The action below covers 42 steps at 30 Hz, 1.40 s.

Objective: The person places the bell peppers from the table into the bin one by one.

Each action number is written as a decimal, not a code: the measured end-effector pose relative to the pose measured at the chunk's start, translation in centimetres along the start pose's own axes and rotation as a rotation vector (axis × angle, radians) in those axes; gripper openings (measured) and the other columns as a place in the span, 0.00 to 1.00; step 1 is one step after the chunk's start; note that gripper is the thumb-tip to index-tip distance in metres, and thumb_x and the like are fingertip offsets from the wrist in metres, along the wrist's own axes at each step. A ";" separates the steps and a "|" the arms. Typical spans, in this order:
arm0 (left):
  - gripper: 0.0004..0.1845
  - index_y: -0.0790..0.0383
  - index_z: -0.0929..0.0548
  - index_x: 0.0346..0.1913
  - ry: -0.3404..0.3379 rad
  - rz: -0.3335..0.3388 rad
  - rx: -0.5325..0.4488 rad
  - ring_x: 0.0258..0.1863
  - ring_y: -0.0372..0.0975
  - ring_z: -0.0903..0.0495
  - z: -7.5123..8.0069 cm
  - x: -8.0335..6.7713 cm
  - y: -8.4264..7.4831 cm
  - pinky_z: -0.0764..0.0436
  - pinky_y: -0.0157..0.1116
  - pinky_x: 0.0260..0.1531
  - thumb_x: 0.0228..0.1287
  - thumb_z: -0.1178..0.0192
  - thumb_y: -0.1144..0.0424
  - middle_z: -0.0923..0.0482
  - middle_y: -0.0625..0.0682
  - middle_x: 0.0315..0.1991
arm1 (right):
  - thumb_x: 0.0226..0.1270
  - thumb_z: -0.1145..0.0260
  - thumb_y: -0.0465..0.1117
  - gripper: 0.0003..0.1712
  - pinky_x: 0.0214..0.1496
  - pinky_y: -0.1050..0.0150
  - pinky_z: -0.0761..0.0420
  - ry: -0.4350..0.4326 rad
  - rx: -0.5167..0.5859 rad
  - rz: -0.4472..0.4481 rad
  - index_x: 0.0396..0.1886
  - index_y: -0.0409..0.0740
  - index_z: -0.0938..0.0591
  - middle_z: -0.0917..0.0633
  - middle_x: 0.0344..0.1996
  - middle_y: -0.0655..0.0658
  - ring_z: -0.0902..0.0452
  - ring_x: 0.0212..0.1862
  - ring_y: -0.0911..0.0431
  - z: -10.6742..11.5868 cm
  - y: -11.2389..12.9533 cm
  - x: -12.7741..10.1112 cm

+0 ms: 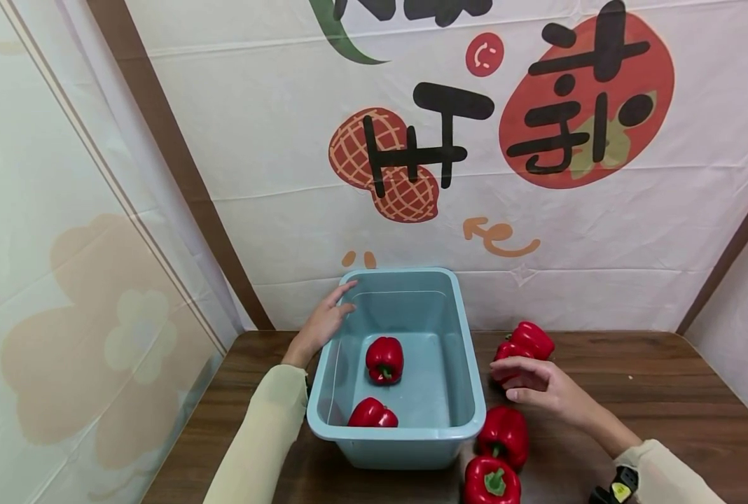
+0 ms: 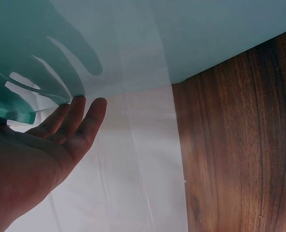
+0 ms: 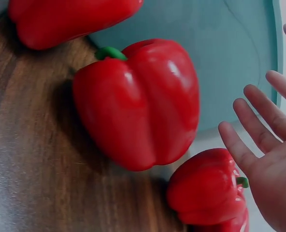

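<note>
Landmark: blue tub, standing on the wooden table against the printed backdrop.
Left grip: left hand, fingers straight and loosely spread, lying against the tub's far left rim; it holds nothing. The left wrist view shows the fingers flat beside the tub wall.
Right grip: right hand, just right of the tub, fingers relaxed and slightly spread, empty, hovering close above the peppers there.
Peppers inside the tub: one red pepper near the middle of the floor, another against the near wall.
Peppers right of the tub: a far pair just beyond the right hand; a near pepper beside the tub's near right corner; a nearest pepper in front of it, green stem up.
Contact between right hand and peppers: cannot tell from the head view; in the right wrist view the fingers stand apart from the fruit.
</note>
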<state>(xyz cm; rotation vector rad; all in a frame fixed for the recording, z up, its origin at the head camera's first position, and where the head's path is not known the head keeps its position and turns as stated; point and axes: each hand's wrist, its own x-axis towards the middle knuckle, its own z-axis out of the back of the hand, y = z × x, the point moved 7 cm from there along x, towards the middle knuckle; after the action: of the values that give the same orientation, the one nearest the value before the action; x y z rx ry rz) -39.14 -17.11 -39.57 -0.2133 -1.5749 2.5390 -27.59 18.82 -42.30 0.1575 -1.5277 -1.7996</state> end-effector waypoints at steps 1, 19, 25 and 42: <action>0.29 0.45 0.41 0.77 0.003 0.003 -0.003 0.72 0.58 0.41 0.0 0.1 0.0 0.40 0.65 0.66 0.76 0.56 0.57 0.54 0.55 0.80 | 0.67 0.42 0.25 0.24 0.54 0.64 0.18 0.004 0.005 -0.009 0.63 0.26 0.28 0.19 0.56 0.41 0.20 0.55 0.58 -0.1 -0.2 -0.1; 0.29 0.45 0.41 0.77 -0.001 -0.014 -0.010 0.71 0.58 0.40 -0.1 0.0 -0.1 0.37 0.64 0.65 0.75 0.56 0.57 0.53 0.55 0.79 | 0.68 0.40 0.32 0.28 0.58 0.62 0.20 0.150 0.093 -0.186 0.67 0.33 0.30 0.20 0.60 0.50 0.22 0.59 0.50 -2.3 -4.2 -1.6; 0.29 0.44 0.41 0.77 0.004 -0.018 0.000 0.71 0.58 0.40 -0.2 -0.2 -0.3 0.37 0.64 0.65 0.76 0.56 0.56 0.54 0.55 0.79 | 0.65 0.36 0.36 0.31 0.55 0.60 0.19 0.196 0.117 -0.269 0.69 0.37 0.30 0.19 0.59 0.46 0.22 0.57 0.54 -2.8 -5.2 -2.1; 0.30 0.55 0.43 0.78 0.038 0.024 -0.016 0.70 0.60 0.40 -0.1 -2.1 -3.1 0.35 0.63 0.64 0.76 0.57 0.61 0.54 0.60 0.79 | 0.61 0.30 0.39 0.41 0.51 0.60 0.17 0.231 -0.010 -0.297 0.73 0.42 0.35 0.20 0.56 0.42 0.21 0.53 0.53 -3.7 -6.9 -2.5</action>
<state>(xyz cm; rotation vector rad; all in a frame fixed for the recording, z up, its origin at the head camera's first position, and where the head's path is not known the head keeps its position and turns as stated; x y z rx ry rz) -36.92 -16.09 -36.75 -0.2816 -1.5886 2.5258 -26.96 17.43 -50.37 0.5937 -1.3843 -1.9383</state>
